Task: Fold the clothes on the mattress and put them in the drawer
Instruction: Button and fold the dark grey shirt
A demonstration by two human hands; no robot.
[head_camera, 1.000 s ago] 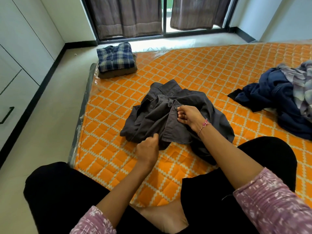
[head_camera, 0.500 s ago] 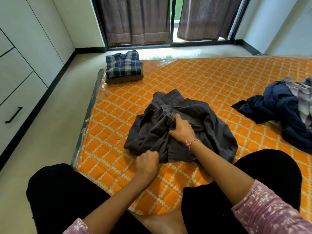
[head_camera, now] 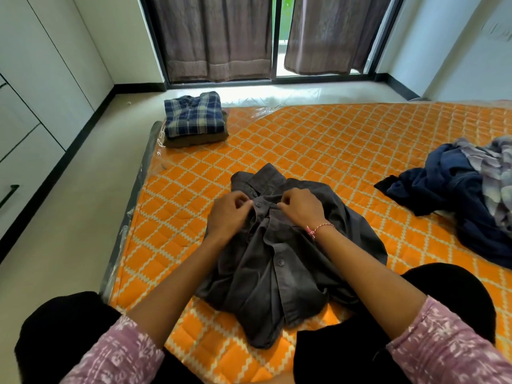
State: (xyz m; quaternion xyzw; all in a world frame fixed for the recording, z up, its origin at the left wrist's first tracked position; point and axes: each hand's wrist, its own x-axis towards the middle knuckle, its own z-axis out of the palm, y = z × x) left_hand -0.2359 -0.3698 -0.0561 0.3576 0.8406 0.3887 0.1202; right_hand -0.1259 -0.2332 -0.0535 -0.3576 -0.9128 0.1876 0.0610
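A dark grey button shirt [head_camera: 277, 261] lies crumpled on the orange quilted mattress [head_camera: 318, 145] right in front of my knees, collar pointing away from me. My left hand [head_camera: 228, 214] pinches the left side of the button placket just below the collar. My right hand [head_camera: 300, 207] pinches the opposite edge of the placket, a button showing between the two hands. A folded blue plaid shirt [head_camera: 192, 115] rests on a folded brown garment [head_camera: 194, 139] at the mattress's far left corner.
A heap of unfolded clothes, navy [head_camera: 454, 200] with a grey plaid piece [head_camera: 496, 173] on top, lies at the right. White cabinet drawers with a black handle [head_camera: 9, 194] line the left wall across a strip of floor. Curtains [head_camera: 216, 37] hang over the sliding door ahead.
Both hands have moved up the grey shirt from its lower front to just below the collar. The view has tilted up and closer to the shirt.
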